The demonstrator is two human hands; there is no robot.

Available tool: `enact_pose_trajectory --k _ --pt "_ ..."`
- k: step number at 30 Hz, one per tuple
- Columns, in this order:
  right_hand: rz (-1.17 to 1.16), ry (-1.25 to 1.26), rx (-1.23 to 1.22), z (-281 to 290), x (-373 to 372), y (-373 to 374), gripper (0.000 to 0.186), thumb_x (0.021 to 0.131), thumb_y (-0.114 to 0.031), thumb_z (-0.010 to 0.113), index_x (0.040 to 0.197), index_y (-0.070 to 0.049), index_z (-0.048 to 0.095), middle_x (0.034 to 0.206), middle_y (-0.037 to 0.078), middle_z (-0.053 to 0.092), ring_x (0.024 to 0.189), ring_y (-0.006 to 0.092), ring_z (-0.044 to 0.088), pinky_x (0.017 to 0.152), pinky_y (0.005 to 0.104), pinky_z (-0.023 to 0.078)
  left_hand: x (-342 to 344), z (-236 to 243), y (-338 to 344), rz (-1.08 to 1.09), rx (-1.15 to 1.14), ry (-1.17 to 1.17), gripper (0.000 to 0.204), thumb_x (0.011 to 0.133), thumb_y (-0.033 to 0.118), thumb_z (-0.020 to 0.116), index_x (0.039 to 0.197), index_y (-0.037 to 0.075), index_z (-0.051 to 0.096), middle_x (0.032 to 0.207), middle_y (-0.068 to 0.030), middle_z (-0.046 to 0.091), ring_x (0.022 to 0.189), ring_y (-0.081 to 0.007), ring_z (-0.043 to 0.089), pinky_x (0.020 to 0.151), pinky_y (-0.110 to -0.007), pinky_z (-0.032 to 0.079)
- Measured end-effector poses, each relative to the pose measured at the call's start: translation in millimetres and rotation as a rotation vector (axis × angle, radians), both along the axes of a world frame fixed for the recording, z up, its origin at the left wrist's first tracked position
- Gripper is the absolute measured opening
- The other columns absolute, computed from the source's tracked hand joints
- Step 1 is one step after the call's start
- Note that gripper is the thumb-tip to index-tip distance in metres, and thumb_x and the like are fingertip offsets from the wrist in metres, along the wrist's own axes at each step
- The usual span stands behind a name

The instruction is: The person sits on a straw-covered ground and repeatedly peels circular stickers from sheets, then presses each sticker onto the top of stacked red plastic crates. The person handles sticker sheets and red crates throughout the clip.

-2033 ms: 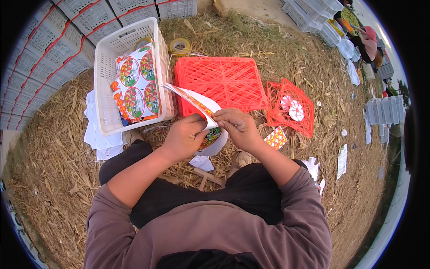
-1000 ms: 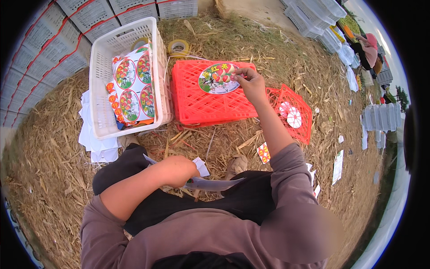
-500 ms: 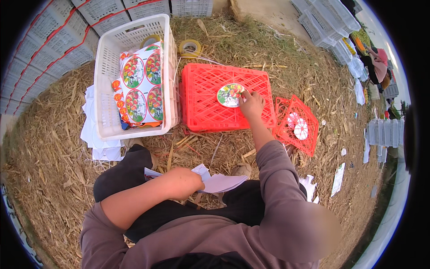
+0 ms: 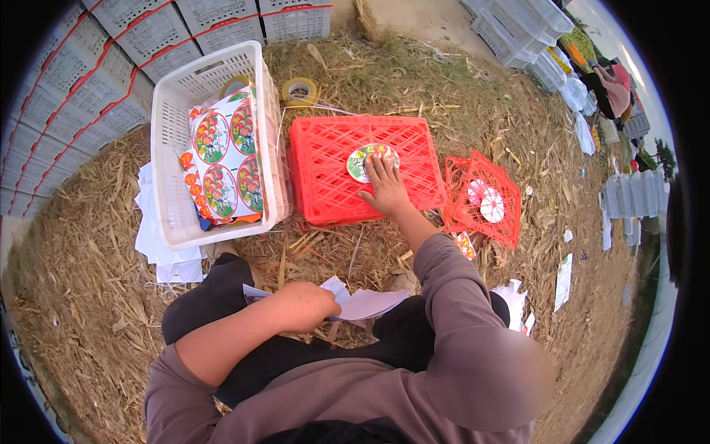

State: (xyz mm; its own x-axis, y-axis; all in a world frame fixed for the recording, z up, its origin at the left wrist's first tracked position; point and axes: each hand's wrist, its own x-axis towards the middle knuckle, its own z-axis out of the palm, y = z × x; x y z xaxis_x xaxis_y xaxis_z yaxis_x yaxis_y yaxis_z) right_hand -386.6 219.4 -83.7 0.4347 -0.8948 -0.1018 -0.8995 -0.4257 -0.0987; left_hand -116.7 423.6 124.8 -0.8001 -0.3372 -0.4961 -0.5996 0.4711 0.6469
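I see the right hand [image 4: 384, 186], fingers slightly spread, flat on the oval, multicoloured paper sticker [image 4: 358, 164] atop the red plastic lattice crate [image 4: 323, 198], seemingly smoothing it. The left hand [image 4: 307, 305], curled, fingertips hidden, holds white paper sheets [image 4: 376, 303] low, probably out of the way

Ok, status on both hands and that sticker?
Right hand flat on oval sticker, partly covering it. Sticker atop red plastic lattice. Left hand holding paper sheets.

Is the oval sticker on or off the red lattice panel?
On: the oval sticker lies on the red lattice panel, the right hand covering its right part. Whether it's stuck: cannot tell.
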Motion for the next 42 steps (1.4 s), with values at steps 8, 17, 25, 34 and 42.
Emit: enact_pose_trajectory --k 8,17,25,34,42 --pt "0.164 0.213 0.059 36.8 -40.6 47.1 0.088 0.085 -0.011 0.073 0.166 -0.023 0.038 0.176 0.009 0.026 0.158 0.0335 0.031 0.124 0.0535 0.034 -7.3 12.6 -6.9 -0.043 -0.013 -0.012 0.032 0.079 0.004 0.073 0.111 0.009 0.076 0.103 -0.0180 0.076 0.102 -0.0376 0.074 0.084 -0.050 0.059" --pt "0.238 -0.144 0.103 83.0 -59.1 22.9 0.078 0.079 -0.007 0.070 0.155 -0.011 0.053 0.166 0.015 0.045 0.156 0.0363 0.036 0.123 0.0468 0.041 -7.5 9.9 -7.5 -0.016 -0.018 -0.061 0.039 0.082 0.006 0.069 0.120 0.014 0.075 0.111 -0.0163 0.075 0.107 -0.0392 0.071 0.086 -0.051 0.057" --pt "-0.152 -0.811 -0.159 131.4 -92.3 16.8 0.064 0.080 0.004 0.060 0.143 -0.004 0.057 0.145 0.018 0.061 0.137 0.0342 0.057 0.114 0.0430 0.046 -9.1 10.0 -21.4 0.069 0.014 -0.027 0.037 0.086 0.007 0.068 0.122 0.013 0.075 0.112 -0.0169 0.073 0.109 -0.0390 0.070 0.090 -0.050 0.055" --pt "-1.316 -1.641 -0.457 52.2 -277.2 4.3 0.060 0.091 -0.001 0.062 0.150 0.001 0.050 0.134 0.016 0.069 0.115 0.0242 0.068 0.099 0.0361 0.052 -1.7 16.4 -43.6 0.352 0.026 0.212 0.035 0.090 0.008 0.072 0.125 0.002 0.071 0.115 -0.0193 0.073 0.112 -0.0373 0.069 0.097 -0.045 0.054" --pt "-0.857 -1.071 0.515 82.5 -220.0 43.5 0.074 0.103 -0.042 0.061 0.165 -0.009 0.037 0.153 0.017 0.057 0.140 0.0294 0.053 0.114 0.0468 0.042 0.7 12.3 -56.9 0.844 0.271 0.511 0.034 0.094 0.007 0.076 0.126 -0.002 0.072 0.117 -0.0132 0.078 0.108 -0.0175 0.071 0.098 -0.037 0.055"
